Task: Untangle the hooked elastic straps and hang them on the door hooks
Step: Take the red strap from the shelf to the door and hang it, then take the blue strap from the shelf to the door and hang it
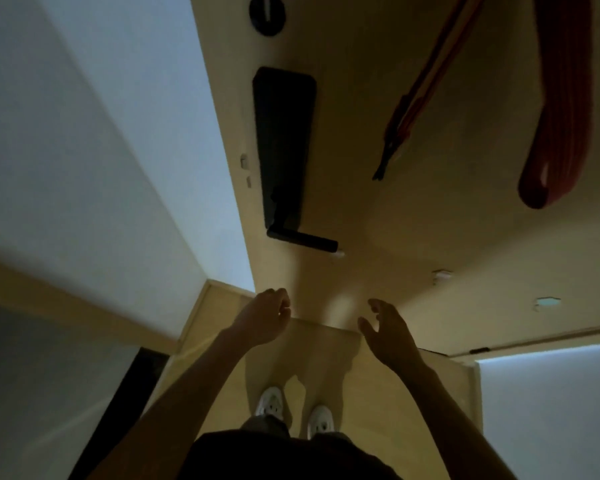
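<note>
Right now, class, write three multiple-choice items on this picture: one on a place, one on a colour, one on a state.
1. Where do the straps hang?
A. on the door
B. on the floor
C. from the left hand

2. What colour is the door handle?
A. white
B. black
C. red

3. What do the hands hold?
A. a strap each
B. the handle
C. nothing

Key: 1 A, they hang against the door. 2 B, it shows dark against pale wood. 3 C, the left hand and right hand are bare and apart.
</note>
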The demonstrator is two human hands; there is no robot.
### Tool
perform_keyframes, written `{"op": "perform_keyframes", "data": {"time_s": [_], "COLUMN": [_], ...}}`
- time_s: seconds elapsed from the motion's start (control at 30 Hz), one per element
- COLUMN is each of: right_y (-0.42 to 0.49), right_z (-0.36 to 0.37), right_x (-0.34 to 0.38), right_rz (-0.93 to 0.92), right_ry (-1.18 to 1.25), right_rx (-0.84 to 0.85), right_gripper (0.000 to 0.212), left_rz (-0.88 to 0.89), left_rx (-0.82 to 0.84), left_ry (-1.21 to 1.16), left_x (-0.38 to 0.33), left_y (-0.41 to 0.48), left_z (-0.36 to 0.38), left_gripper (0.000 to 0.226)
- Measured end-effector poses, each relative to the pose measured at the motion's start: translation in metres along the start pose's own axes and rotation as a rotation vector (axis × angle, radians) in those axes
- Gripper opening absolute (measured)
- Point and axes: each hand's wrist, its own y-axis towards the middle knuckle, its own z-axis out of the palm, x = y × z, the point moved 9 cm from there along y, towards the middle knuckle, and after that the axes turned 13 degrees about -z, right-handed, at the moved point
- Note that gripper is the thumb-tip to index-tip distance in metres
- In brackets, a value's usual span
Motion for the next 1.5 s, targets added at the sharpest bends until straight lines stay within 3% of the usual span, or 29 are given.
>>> {"op": "perform_keyframes", "data": {"time_s": [0.3,0.57,0.87,1.2,1.5], "right_y": [-0.022,-0.064,-0.128,-0.302,-0.484], "right_z": [0.068,0.111,0.19,0.303,0.367], "right_x": [-0.023,-0.046,0.021,0.146,0.159], "right_rz": [-0.139,-0.311,-0.619,-1.056,-1.259], "right_ry": [-0.108,-0.211,-0.329,-0.443,-0.58], "right_rx": [0.354,0.603,0.913,1.087,1.225], "right_gripper": [0.039,0.037,0.038,0.034,0.032], "left_rz": [-0.399,-0.666,-1.01,-1.308,-1.53], "left_rx": [-0.013,-0.054,-0.197,-0.424,-0.504], "left_ry": [-0.128,-0.278,-0.596,-0.932,-1.223], "left_x": [0.088,0.12,0.165,0.196,0.199], "left_y": [-0.07,-0.166,-0.311,-0.516,-0.682], "left_z": [0.064,0.146,0.208,0.326,0.473], "left_gripper": [0.02,0.021,0.024,0.023,0.018]}}
